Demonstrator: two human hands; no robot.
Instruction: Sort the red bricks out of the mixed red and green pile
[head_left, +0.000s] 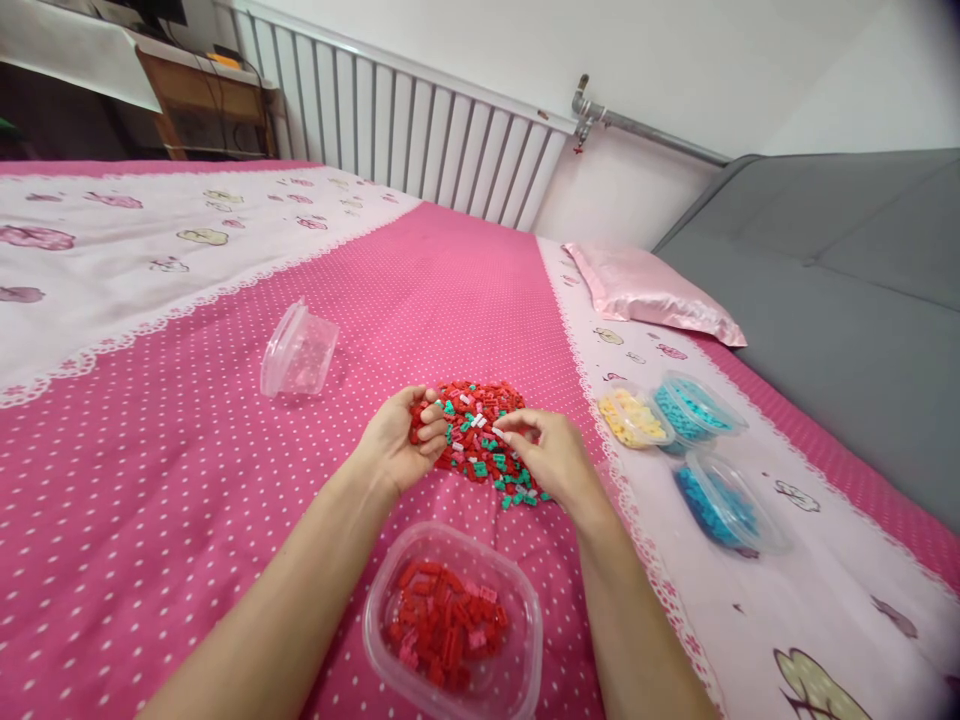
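Note:
A heap of small bricks, mostly red with some green and white ones, lies on the pink dotted bedspread. My left hand is cupped at the heap's left edge, its fingers curled around several red bricks. At the heap's right side my right hand pinches its thumb and fingertips together over the pile; what they hold is too small to name. Close in front of me stands a clear plastic tub holding red bricks.
An empty clear tub lies tipped on its side at the left. On the right stand three tubs: yellow bricks, turquoise bricks, blue bricks. A pink pillow, a grey headboard and a radiator lie beyond.

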